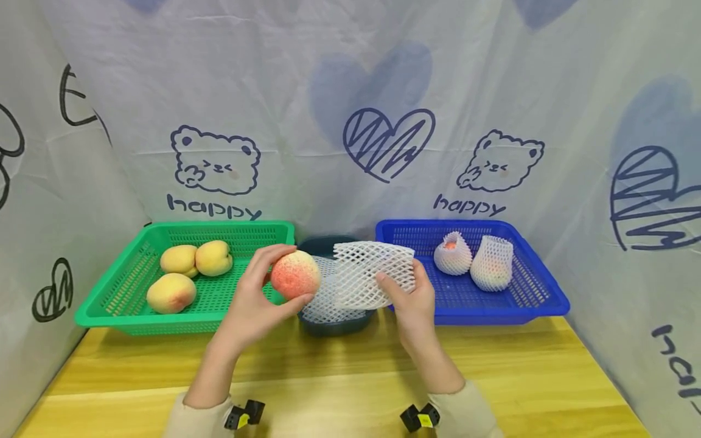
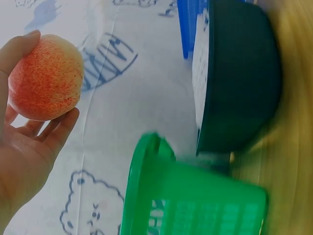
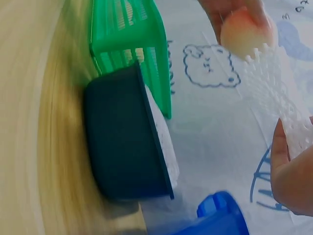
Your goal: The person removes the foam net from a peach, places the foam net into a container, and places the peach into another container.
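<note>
In the head view my left hand (image 1: 257, 298) grips a red-and-yellow peach (image 1: 296, 275) between thumb and fingers. The left wrist view shows the same peach (image 2: 46, 78) held up in the fingers. My right hand (image 1: 408, 301) pinches a white foam net sleeve (image 1: 364, 274), thumb in front and fingers behind. The sleeve's left end lies near the peach, with a small gap between them. Below both hands stands a dark green tub (image 1: 334, 327) with more white foam nets (image 1: 323, 292) inside.
At left, a green basket (image 1: 109, 298) holds several peaches (image 1: 171, 293). A blue basket (image 1: 427, 313) at right holds two net-wrapped peaches (image 1: 491, 264). All stand on a wooden table (image 1: 339, 383) before a printed white cloth (image 1: 306, 182).
</note>
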Demonstrator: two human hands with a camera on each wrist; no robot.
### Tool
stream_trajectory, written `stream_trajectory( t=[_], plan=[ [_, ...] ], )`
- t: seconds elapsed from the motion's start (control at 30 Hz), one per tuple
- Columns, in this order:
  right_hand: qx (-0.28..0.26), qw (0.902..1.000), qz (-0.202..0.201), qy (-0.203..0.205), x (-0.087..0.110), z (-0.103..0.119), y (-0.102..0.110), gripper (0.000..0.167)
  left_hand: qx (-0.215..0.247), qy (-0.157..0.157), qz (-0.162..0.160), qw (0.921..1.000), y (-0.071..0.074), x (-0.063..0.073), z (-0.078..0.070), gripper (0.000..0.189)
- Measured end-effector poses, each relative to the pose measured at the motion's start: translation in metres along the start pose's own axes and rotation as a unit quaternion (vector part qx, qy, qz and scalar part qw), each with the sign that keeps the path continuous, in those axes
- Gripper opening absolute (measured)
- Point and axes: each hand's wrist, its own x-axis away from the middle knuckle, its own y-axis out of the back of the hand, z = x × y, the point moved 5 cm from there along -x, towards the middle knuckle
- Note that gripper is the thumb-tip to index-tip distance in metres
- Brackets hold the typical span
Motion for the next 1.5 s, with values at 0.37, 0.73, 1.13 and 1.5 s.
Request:
stream_trajectory(
  t=[0.37, 0.73, 1.13, 1.5],
  plan=[
    [0.068, 0.9973, 0.001, -0.030, -0.008, -0.017, -0.009, 0.039, -0.066, 0.047, -0.061, 0.9948, 0.066, 0.009, 0.038, 0.076],
    [0.201, 0.9755, 0.057, -0.068, -0.002, -0.055, -0.032, 0.046, -0.140, 0.128, -0.012, 0.9818, 0.110, 0.012, 0.098, 0.076],
    [0.394, 0.9062, 0.129, 0.083, -0.011, -0.072, -0.048, 0.066, -0.172, 0.156, 0.116, 0.9657, 0.130, 0.004, 0.135, 0.076],
    [0.521, 0.7950, 0.157, 0.268, -0.004, -0.069, -0.054, 0.055, -0.247, 0.180, 0.158, 0.9390, 0.143, 0.005, 0.156, 0.078]
  ],
)
